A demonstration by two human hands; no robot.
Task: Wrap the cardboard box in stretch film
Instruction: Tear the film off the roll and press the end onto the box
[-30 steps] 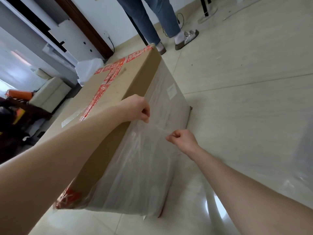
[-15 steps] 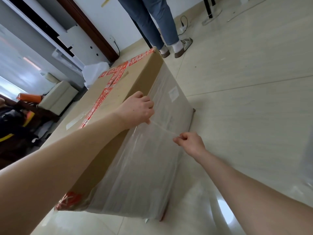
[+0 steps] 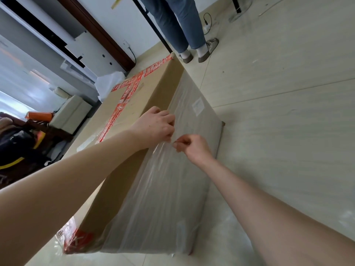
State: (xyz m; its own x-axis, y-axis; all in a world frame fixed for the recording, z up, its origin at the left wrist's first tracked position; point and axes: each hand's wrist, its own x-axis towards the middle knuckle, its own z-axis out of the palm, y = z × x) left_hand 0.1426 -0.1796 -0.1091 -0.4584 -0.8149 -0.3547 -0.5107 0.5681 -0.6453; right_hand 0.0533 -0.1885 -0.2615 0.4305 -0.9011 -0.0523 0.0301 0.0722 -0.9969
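Note:
A long cardboard box [image 3: 123, 179] with red tape along its top stands on the floor. Clear stretch film [image 3: 169, 198] covers its right side face and near end. My left hand [image 3: 155, 127] sits at the top right edge of the box, fingers curled and pinching the film. Just to its right, my right hand [image 3: 192, 146] pinches the same film edge between thumb and fingers, against the side face. The two hands nearly touch.
A person in jeans [image 3: 182, 29] stands beyond the far end of the box. A cream cushioned seat [image 3: 71, 114] and dark bags [image 3: 21, 144] lie at the left. Pale tiled floor [image 3: 278, 112] spreads to the right.
My right hand has moved up and left toward the left hand, closing the stretched strand of film between them. The left hand has shifted slightly along the box edge.

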